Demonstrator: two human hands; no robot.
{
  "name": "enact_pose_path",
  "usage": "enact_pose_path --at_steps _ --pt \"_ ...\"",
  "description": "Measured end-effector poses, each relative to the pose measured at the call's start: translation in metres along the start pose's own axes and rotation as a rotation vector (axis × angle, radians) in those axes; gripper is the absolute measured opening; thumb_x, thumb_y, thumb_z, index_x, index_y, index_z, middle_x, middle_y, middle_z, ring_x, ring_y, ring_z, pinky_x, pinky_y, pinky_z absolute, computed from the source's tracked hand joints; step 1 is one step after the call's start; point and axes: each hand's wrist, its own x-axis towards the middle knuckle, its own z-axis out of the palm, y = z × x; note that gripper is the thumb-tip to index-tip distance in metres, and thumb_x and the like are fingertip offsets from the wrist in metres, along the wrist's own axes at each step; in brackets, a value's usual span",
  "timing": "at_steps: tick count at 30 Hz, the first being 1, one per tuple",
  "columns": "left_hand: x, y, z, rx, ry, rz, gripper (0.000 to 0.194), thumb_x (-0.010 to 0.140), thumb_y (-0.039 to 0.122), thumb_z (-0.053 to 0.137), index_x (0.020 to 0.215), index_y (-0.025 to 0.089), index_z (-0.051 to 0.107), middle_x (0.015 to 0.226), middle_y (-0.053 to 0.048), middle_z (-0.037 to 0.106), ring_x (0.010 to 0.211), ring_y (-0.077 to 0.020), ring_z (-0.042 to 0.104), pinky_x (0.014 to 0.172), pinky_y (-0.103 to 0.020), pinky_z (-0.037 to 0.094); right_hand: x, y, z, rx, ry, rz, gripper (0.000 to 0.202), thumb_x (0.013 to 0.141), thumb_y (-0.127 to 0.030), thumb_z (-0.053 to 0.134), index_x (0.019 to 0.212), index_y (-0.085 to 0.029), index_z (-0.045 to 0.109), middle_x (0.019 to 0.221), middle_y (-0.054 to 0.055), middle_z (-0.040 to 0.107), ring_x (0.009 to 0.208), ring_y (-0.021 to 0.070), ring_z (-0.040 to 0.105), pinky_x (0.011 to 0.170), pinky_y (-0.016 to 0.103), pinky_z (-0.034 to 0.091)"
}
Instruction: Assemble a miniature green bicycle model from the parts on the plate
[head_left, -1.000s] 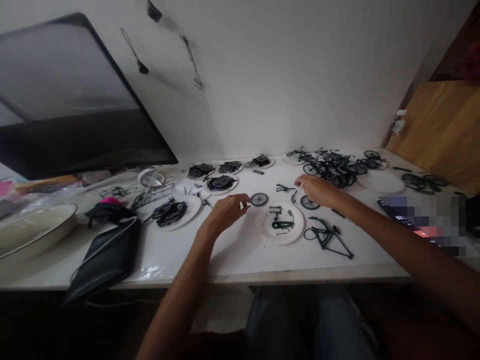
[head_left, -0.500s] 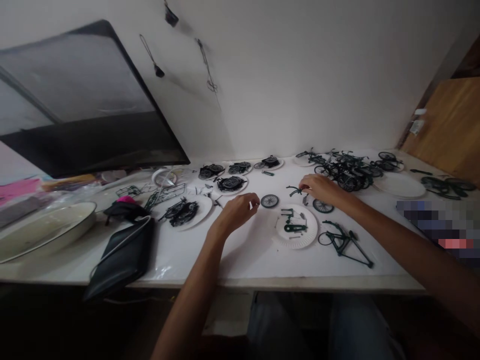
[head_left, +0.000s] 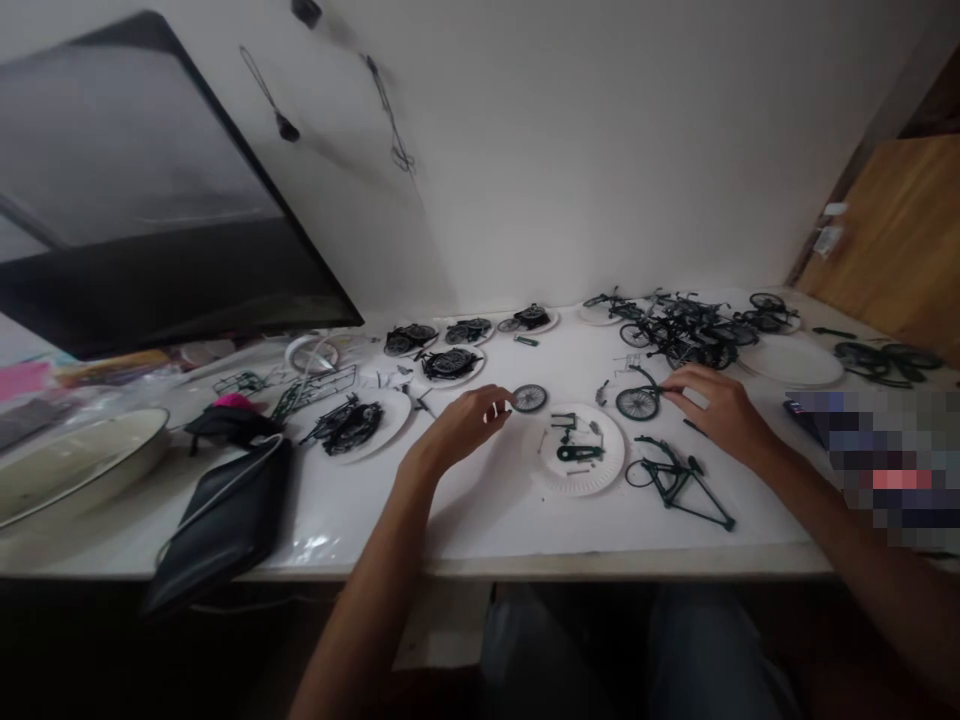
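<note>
My right hand (head_left: 701,398) pinches a small green bicycle part (head_left: 646,378), which lies over a spoked wheel (head_left: 637,403) on the table. My left hand (head_left: 480,412) is over the table just left of another loose wheel (head_left: 530,398); its fingers are curled, and whether they hold anything is too small to tell. Between the hands, a paper plate (head_left: 538,470) carries a dark green chain-guard piece (head_left: 579,453) and other small parts. A green bicycle frame (head_left: 679,483) with a thin ring at its left end lies right of that plate.
Behind are plates of dark bicycle parts (head_left: 448,363) and a heap of small bicycles (head_left: 694,332). A monitor (head_left: 165,200), an enamel basin (head_left: 90,465) and a black pouch (head_left: 225,510) stand left. A white plate (head_left: 795,362) lies right.
My right hand has moved right with the green part, which now lies over the wheel instead of left of it. My left hand has stayed beside the other wheel. The view has shifted slightly.
</note>
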Motion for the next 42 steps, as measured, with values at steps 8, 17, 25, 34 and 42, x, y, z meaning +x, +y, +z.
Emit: enact_pose_path --at_steps 8,17,25,34,42 --pt "0.001 0.004 0.002 0.014 -0.011 0.022 0.020 0.093 0.021 0.051 0.102 0.021 0.069 0.101 -0.005 0.070 0.082 -0.0150 0.064 0.073 -0.026 0.048 -0.007 -0.002 -0.002 -0.008 -0.003 0.056 0.006 0.094 -0.023 0.062 0.096 -0.020 0.066 0.094 0.006 0.069 0.087 0.0215 0.067 0.081 0.035 0.053" --pt "0.002 0.002 0.002 0.037 -0.046 0.030 0.022 0.090 0.020 0.051 0.101 0.019 0.070 0.102 -0.007 0.069 0.083 -0.0160 0.063 0.074 -0.027 0.048 -0.006 -0.005 -0.001 -0.026 -0.035 0.100 0.014 0.096 -0.029 0.056 0.097 -0.021 0.068 0.098 0.009 0.071 0.090 0.0248 0.068 0.084 0.040 0.055" --pt "0.002 0.003 0.004 0.016 -0.090 0.016 0.021 0.090 0.020 0.052 0.096 0.019 0.072 0.101 -0.007 0.070 0.083 -0.0162 0.064 0.075 -0.027 0.048 -0.007 -0.003 -0.001 0.001 -0.065 0.114 0.015 0.096 -0.028 0.056 0.096 -0.021 0.069 0.098 0.009 0.072 0.092 0.0247 0.069 0.085 0.038 0.054" --pt "0.000 -0.009 -0.001 0.014 -0.086 -0.068 0.024 0.090 0.022 0.050 0.100 0.018 0.072 0.101 -0.008 0.072 0.082 -0.0165 0.066 0.071 -0.026 0.050 -0.009 0.002 0.001 -0.043 -0.087 0.140 0.015 0.094 -0.029 0.059 0.096 -0.020 0.070 0.102 0.009 0.073 0.094 0.0253 0.069 0.086 0.039 0.055" --pt "-0.006 -0.029 -0.014 0.069 -0.001 -0.138 0.028 0.090 0.020 0.047 0.104 0.017 0.071 0.103 -0.009 0.074 0.083 -0.0170 0.068 0.073 -0.027 0.051 -0.009 0.008 0.000 -0.085 -0.099 0.127 0.019 0.093 -0.034 0.059 0.095 -0.020 0.071 0.097 0.009 0.073 0.090 0.0267 0.070 0.084 0.041 0.055"
